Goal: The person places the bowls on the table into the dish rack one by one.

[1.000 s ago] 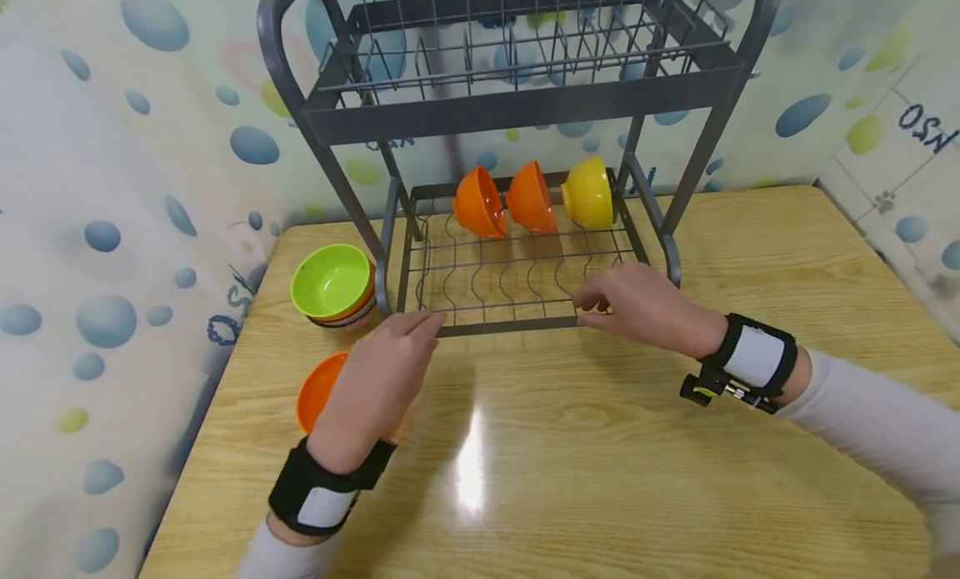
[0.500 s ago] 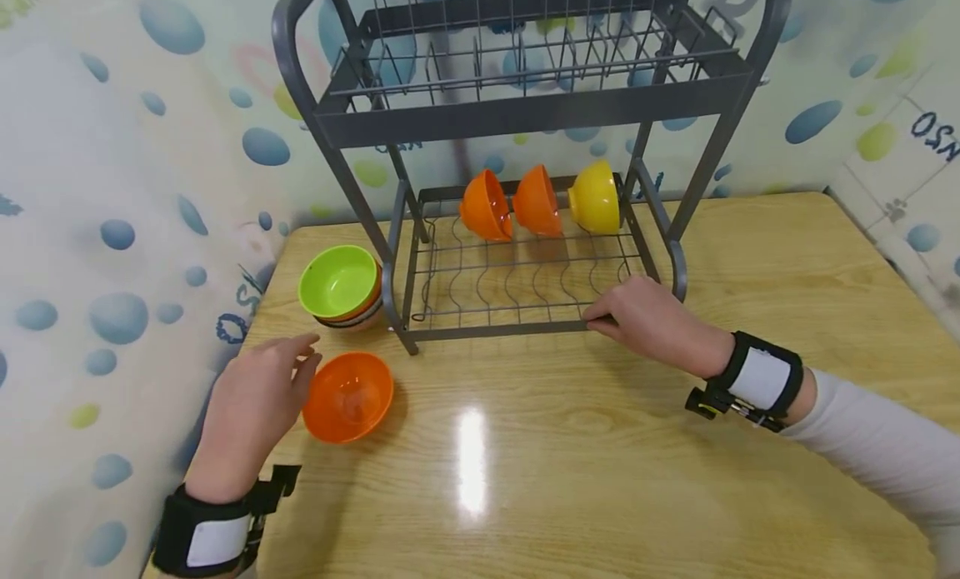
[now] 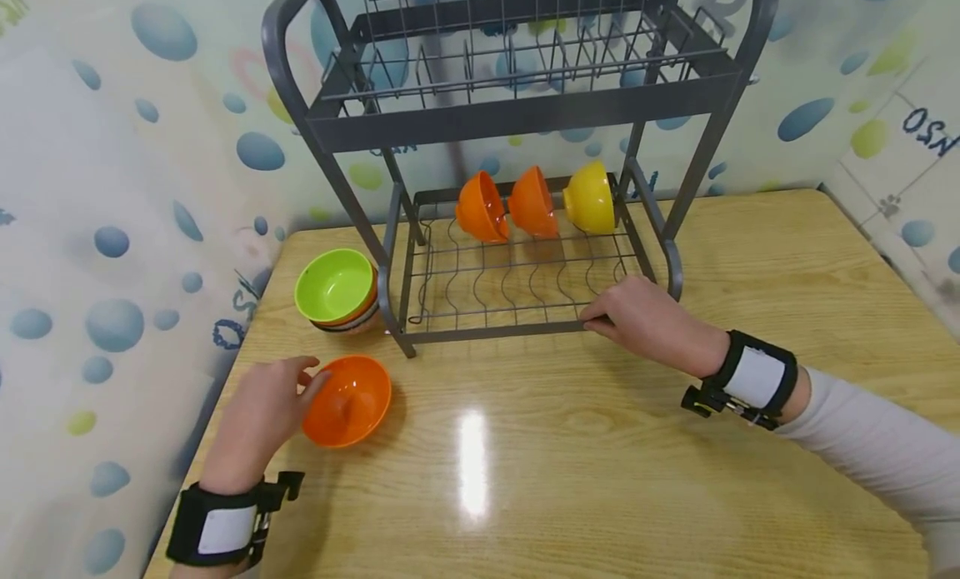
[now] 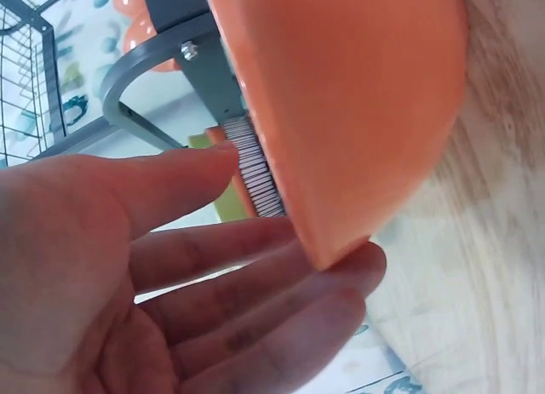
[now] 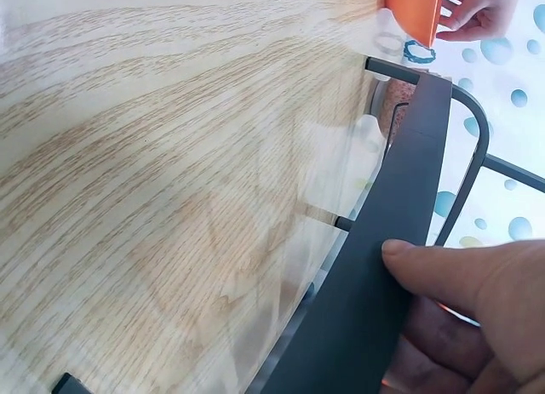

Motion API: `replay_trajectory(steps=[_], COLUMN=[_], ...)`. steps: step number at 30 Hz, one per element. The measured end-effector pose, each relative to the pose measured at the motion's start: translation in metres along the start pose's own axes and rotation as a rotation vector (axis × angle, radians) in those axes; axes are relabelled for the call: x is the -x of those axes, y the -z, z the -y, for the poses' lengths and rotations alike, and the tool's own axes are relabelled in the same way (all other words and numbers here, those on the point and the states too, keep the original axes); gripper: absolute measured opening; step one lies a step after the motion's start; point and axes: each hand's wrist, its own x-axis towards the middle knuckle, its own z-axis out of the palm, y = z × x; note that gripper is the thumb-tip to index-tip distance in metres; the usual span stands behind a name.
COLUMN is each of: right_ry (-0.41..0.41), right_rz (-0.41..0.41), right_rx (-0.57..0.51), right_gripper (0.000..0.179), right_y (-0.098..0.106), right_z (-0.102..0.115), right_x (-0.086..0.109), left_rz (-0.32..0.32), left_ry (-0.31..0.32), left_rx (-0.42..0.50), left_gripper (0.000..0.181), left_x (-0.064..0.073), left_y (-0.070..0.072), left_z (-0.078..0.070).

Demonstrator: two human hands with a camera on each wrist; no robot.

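Observation:
An orange bowl (image 3: 347, 401) stands upright on the table at the left. My left hand (image 3: 264, 408) reaches its near-left rim, fingers parted. In the left wrist view the fingertips (image 4: 364, 266) are right at the rim of the bowl, and the thumb stays a little apart from it. My right hand (image 3: 633, 316) pinches the front bar of a dark grey two-tier dish rack (image 3: 495, 333), thumb on the bar's outer face (image 5: 375, 266) and fingers curled behind. Two orange bowls (image 3: 481, 208) and a yellow bowl (image 3: 590, 198) lean on edge along the back of the lower tier.
A stack of bowls topped by a green one (image 3: 335, 285) stands left of the rack, near the table's left edge. The rack's upper wire tier (image 3: 525, 104) overhangs the lower one. A patterned wall (image 3: 112, 187) borders the table behind and at left.
My left hand has left the rack's front left corner and moved left and down to the orange bowl. The right hand has closed on the front bar and stays there.

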Motion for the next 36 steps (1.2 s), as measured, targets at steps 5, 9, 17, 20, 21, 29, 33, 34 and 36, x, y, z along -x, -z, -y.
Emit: replay_trajectory(steps=[5, 9, 17, 20, 21, 29, 33, 34, 36], right_ry=[-0.007, -0.007, 0.003, 0.002, 0.001, -0.003, -0.002, -0.003, -0.005], right_rz=[0.003, -0.001, -0.011, -0.012, -0.011, -0.013, -0.018, -0.020, -0.024], right_rx=[0.000, 0.004, 0.003, 0.005, 0.005, 0.006, 0.011, 0.012, 0.013], right_gripper=[0.010, 0.009, 0.006, 0.007, 0.007, 0.008, 0.007, 0.007, 0.008], right_y=[0.000, 0.000, 0.000, 0.000, 0.000, -0.001, -0.002, -0.002, -0.002], right_z=[0.001, 0.001, 0.002, 0.001, 0.001, 0.001, 0.001, 0.001, 0.001], right_x=[0.000, -0.001, 0.000, -0.001, -0.001, -0.001, -0.001, -0.001, 0.000], left_rz=[0.052, 0.087, 0.106, 0.084, 0.074, -0.003, -0.011, -0.017, -0.024], left_ry=[0.012, 0.023, 0.000, -0.032, -0.042, -0.110, -0.155, -0.174, -0.205], left_rx=[0.015, 0.013, 0.030, 0.039, 0.044, 0.069, 0.076, 0.080, 0.083], left_gripper=[0.031, 0.029, 0.027, 0.026, 0.025, 0.018, 0.013, 0.012, 0.011], left_x=[-0.004, -0.006, -0.009, -0.010, -0.010, -0.010, -0.010, -0.011, -0.011], left_y=[-0.008, -0.013, -0.014, -0.011, -0.010, 0.003, 0.011, 0.013, 0.016], left_z=[0.001, 0.002, 0.002, -0.001, -0.002, -0.018, -0.034, -0.039, -0.049])
